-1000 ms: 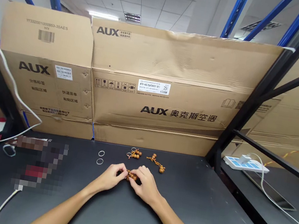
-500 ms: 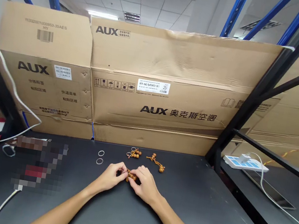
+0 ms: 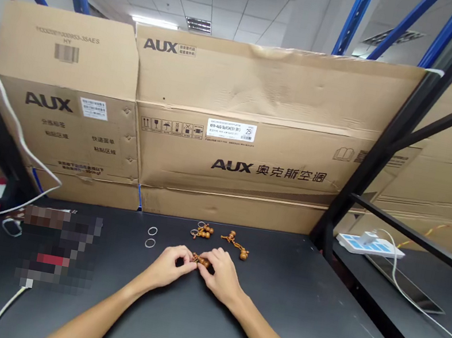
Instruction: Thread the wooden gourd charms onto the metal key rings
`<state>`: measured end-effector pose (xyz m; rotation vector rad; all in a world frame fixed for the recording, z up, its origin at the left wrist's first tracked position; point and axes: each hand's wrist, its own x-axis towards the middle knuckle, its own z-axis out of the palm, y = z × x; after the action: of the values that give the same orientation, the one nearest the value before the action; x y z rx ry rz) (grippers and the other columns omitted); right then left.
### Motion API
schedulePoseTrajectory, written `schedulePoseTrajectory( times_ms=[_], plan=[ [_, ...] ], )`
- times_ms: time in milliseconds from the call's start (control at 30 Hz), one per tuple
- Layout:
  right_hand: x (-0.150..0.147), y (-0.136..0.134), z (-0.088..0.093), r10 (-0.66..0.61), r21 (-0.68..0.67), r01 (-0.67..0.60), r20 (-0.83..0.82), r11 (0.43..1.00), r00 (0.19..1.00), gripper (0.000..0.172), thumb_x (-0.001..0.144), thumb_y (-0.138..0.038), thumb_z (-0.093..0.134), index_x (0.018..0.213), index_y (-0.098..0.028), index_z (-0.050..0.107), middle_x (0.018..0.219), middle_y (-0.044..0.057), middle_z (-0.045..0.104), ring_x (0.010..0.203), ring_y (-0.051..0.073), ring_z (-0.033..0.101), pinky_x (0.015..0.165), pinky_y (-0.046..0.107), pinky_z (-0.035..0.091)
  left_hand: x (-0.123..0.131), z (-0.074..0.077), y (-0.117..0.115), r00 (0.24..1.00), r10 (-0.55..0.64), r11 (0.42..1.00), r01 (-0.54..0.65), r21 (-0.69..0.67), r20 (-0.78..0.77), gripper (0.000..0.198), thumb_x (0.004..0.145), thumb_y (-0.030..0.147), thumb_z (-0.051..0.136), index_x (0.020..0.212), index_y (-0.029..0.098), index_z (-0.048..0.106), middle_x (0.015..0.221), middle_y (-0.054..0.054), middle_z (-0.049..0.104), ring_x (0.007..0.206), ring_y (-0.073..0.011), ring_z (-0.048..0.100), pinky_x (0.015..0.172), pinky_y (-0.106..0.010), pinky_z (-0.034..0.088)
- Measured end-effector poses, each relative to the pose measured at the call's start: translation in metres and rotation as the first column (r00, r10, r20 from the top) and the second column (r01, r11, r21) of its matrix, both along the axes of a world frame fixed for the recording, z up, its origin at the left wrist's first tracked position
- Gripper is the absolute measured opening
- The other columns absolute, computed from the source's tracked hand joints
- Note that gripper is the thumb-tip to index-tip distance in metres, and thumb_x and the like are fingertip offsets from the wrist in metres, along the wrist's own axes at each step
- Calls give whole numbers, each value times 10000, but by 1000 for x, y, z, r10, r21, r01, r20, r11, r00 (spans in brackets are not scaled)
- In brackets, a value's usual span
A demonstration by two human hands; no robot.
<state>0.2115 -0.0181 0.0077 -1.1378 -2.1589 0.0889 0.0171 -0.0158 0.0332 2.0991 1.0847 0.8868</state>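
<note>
Both my hands work together at the middle of the black table [image 3: 270,316]. My left hand [image 3: 168,268] and my right hand [image 3: 223,276] pinch a small wooden gourd-bead charm [image 3: 201,261] from either side, with their fingertips nearly meeting. Just beyond them lie a similar charm with metal key rings [image 3: 202,233] and a longer beaded wooden cord [image 3: 234,246]. Two loose metal rings [image 3: 152,231] [image 3: 150,243] sit to the left, one behind the other. My fingers hide part of the held charm.
Flattened AUX cardboard cartons [image 3: 232,135] stand along the table's back edge. A pixelated patch [image 3: 57,250] covers the table's left side, and a white cable [image 3: 4,310] runs at the front left. Black rack uprights stand right, with a power strip [image 3: 369,247] on a lower surface.
My hands have drawn slightly closer, and the held charm sits a little higher between my fingertips. The other charms and rings have not moved.
</note>
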Motion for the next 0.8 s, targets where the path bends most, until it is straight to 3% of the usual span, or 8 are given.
schedulePoseTrajectory(
  times_ms=[167, 300, 500, 700, 800],
  plan=[
    [2, 0, 0, 62, 0, -62, -17, 998, 998, 102, 877, -241, 550, 951, -215, 615, 873, 50, 636, 808, 202, 539, 728, 332, 392, -1, 1, -1, 998, -43, 997, 46, 62, -49, 277, 876, 323, 519, 649, 185, 596, 918, -43, 639, 846, -169, 586, 814, -280, 435],
    [3, 2, -1, 19, -2, -19, -29, 1000, 999, 97, 880, -238, 546, 938, -210, 618, 866, 50, 633, 807, 201, 542, 722, 330, 383, -3, 2, -3, 993, -91, 992, 97, 80, -77, 203, 882, 303, 521, 757, 200, 643, 1034, -57, 608, 966, -189, 565, 884, -301, 420],
    [2, -2, 3, 68, -15, -68, 6, 998, 998, 115, 900, -268, 536, 953, -212, 621, 855, 33, 636, 814, 181, 543, 740, 312, 365, -2, -3, 0, 993, -33, 995, 43, 87, -110, 350, 882, 338, 530, 578, 176, 592, 994, -42, 612, 910, -173, 571, 862, -300, 434],
    [4, 1, 2, -38, -49, 39, 31, 998, 999, 125, 901, -272, 528, 942, -205, 625, 896, 47, 644, 833, 194, 546, 752, 325, 355, -2, -1, -2, 993, -55, 991, 67, 116, -100, 232, 915, 308, 476, 820, 198, 657, 1068, -60, 594, 983, -183, 560, 920, -315, 420],
    [5, 0, 6, -3, -73, 5, 25, 997, 1000, 135, 907, -279, 520, 953, -211, 627, 886, 46, 643, 836, 198, 546, 747, 321, 354, -2, -2, -2, 993, -37, 994, 49, 102, -113, 297, 903, 332, 500, 682, 183, 634, 1062, -53, 599, 959, -179, 569, 898, -303, 432]
  ],
)
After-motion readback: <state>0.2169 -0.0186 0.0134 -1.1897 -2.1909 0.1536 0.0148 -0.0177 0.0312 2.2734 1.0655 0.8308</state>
